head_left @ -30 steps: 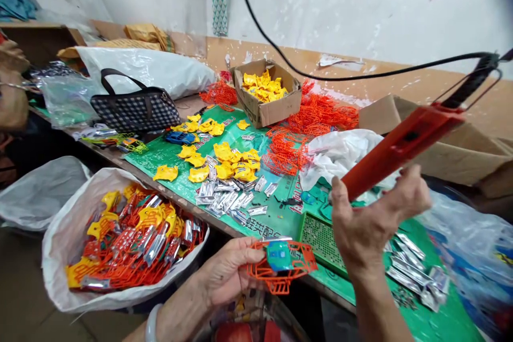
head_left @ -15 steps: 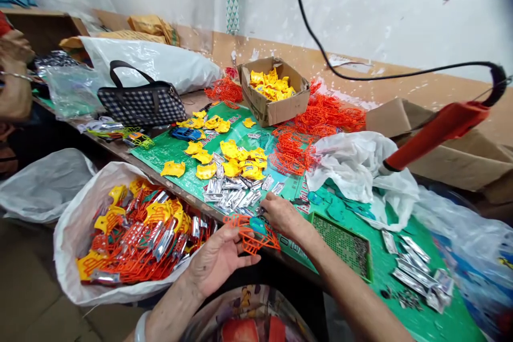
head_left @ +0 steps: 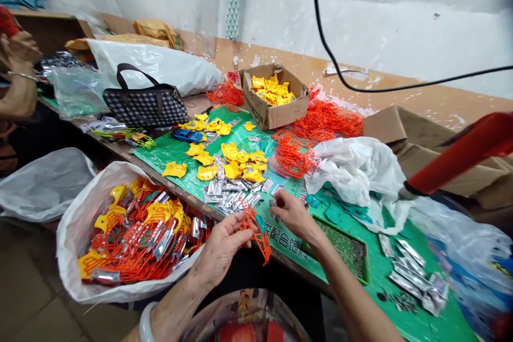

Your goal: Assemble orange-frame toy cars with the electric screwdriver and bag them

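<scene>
My left hand [head_left: 226,240] pinches an orange plastic lattice frame [head_left: 258,238], tilted on edge above the table's front edge. A teal piece [head_left: 261,224] sits against the frame. My right hand [head_left: 292,212] is just to the right, fingers bent together over the green sheet. Something small and greyish shows at its fingertips, too unclear to name. Silver parts [head_left: 228,195] lie in a heap left of that hand, with yellow plastic shells [head_left: 240,157] behind them. Below my right forearm is a green tray [head_left: 339,243] of small metal pieces.
On the left stands a white sack [head_left: 68,256] full of assembled parts. A cardboard box [head_left: 276,115] of yellow shells and orange frames [head_left: 320,120] are at the back. A red power tool [head_left: 460,160] hangs at right. Another person's hand [head_left: 22,51] is at far left.
My left hand has turned the orange frame from nearly flat to upright on edge. My right hand has drawn away to the right of it. The red tool has shifted rightward in view.
</scene>
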